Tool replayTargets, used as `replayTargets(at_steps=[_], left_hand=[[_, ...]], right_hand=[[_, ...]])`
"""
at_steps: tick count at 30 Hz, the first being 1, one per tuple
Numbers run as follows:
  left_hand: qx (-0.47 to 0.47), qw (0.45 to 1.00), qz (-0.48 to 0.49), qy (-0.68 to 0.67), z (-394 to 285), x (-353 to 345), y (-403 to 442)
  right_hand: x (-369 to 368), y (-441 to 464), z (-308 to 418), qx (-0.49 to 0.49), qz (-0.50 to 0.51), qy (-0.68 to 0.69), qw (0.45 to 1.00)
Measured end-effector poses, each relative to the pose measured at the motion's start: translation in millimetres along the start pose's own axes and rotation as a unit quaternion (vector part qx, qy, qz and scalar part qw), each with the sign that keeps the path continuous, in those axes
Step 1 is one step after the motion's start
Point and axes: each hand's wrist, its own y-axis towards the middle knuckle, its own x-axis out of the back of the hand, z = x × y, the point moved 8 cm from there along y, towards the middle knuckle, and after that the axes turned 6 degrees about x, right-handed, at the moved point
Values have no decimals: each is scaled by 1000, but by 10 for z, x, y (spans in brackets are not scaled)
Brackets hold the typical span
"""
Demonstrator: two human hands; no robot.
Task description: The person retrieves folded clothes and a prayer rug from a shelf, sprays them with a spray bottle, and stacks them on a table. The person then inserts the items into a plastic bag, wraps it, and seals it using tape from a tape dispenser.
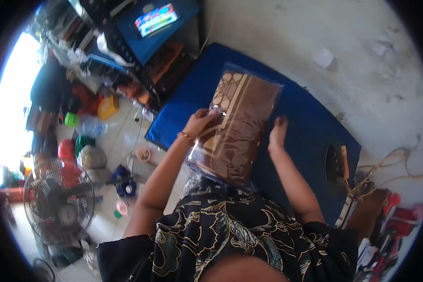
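A folded brown cloth with a cream-and-dark geometric pattern lies in a clear plastic bag on a blue-covered table. My left hand, with a bracelet at its wrist, grips the bag's left edge, thumb on top and some fingers out of sight. Just off the right edge of the package is my right hand, a little blurred, fingers stretched forward and holding nothing. The near end of the bag reaches over the table edge towards my lap.
An iron stands at the table's right end, near a cord. A phone with a lit screen rests on a blue shelf at the upper left. A fan and assorted household items occupy the floor to the left.
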Motion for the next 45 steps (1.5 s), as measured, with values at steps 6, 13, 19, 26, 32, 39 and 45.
replayTargets(at_steps=[6, 13, 19, 26, 32, 39, 45], left_hand=[[-45, 999, 13, 27, 648, 747, -850], [-99, 945, -159, 270, 1462, 659, -1116], [-164, 834, -523, 72, 1377, 1047, -1323], [-37, 960, -260, -93, 1534, 628, -894], [49, 975, -208, 56, 1503, 757, -692], [167, 952, -176, 188, 1459, 961, 175], [103, 955, -226, 161, 1397, 928, 179]], right_hand=[[-843, 446, 1456, 430, 173, -359, 810], [-1437, 1236, 581, 111, 470, -369, 794], [-550, 812, 349, -55, 494, -229, 837], [1031, -351, -473, -208, 517, -74, 827], [1390, -263, -1804, -312, 267, 181, 893], [984, -847, -1402, -319, 324, 192, 870], [628, -1163, -986, -289, 468, 182, 815]])
